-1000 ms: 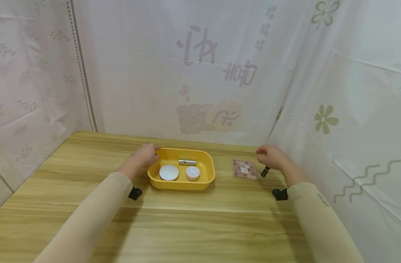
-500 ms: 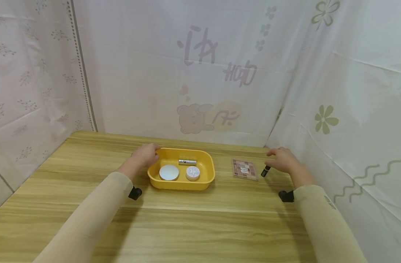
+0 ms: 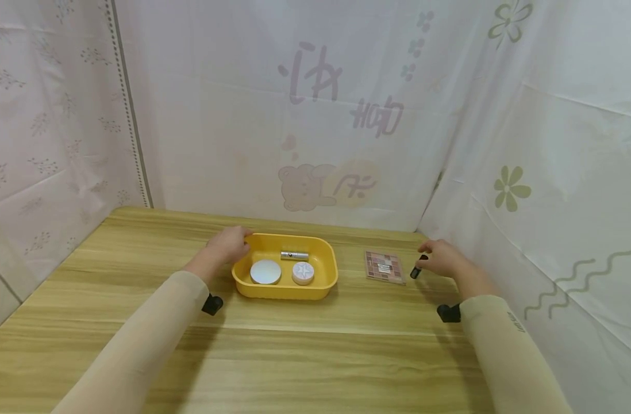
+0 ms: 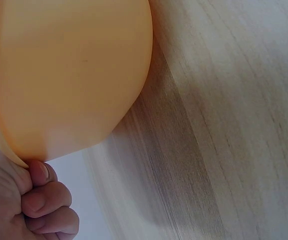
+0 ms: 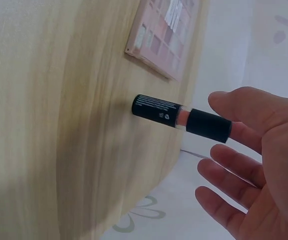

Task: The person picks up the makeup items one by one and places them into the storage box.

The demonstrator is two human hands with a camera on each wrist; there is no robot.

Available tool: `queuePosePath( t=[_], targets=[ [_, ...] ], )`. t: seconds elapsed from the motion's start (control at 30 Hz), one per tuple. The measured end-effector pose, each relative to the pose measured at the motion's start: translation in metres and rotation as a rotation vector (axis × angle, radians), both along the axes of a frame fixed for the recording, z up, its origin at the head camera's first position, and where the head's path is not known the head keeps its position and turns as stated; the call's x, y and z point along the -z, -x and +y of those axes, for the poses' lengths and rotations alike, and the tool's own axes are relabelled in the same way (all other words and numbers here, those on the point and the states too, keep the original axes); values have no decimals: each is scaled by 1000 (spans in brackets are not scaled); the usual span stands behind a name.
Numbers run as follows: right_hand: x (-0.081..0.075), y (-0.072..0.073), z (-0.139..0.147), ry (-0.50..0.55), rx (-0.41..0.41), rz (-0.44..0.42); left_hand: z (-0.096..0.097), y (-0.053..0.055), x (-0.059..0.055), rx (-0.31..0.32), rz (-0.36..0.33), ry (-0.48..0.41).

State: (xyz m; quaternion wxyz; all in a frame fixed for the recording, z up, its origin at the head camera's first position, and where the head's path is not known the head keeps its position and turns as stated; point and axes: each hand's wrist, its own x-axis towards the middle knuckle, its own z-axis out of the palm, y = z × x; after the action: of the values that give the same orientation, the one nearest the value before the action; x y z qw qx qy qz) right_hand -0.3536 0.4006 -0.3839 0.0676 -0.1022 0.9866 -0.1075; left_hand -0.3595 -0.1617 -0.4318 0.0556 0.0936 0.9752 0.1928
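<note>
Over on the left, the person's left hand (image 3: 227,244) has its grip curled around the far left corner of a yellow basin (image 3: 289,293), pinching the rim. Inside I can see a silver tube (image 3: 294,255) lying toward the far side, with a plain round tin (image 3: 266,272) and a smaller star-topped pot (image 3: 303,273) nearer the person. The right hand (image 3: 442,259) has a loose grip, fingers spread, the thumb clear of the black lipstick (image 5: 181,118) and a finger behind its cap end. That lipstick lies on the tabletop (image 3: 295,368), just right of a flat makeup palette (image 3: 385,267).
</note>
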Motion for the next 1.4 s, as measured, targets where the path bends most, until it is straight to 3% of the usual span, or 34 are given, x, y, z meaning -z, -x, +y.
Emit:
queuePosePath(
  t=[0.2, 0.4, 0.63, 1.03, 1.4],
  targets=[
    [7, 0, -4, 1, -28, 9, -1, 3, 3, 3, 0, -1],
    [15, 1, -7, 9, -4, -14, -1, 5, 4, -2, -13, -9],
    [22, 4, -4, 17, 2, -28, 0, 5, 5, 6, 20, 9],
    [18, 0, -7, 16, 20, -46, 2, 1, 1, -4, 12, 6],
    [14, 1, -6, -43, 7, 0, 0, -1, 1, -3, 8, 3]
  ],
)
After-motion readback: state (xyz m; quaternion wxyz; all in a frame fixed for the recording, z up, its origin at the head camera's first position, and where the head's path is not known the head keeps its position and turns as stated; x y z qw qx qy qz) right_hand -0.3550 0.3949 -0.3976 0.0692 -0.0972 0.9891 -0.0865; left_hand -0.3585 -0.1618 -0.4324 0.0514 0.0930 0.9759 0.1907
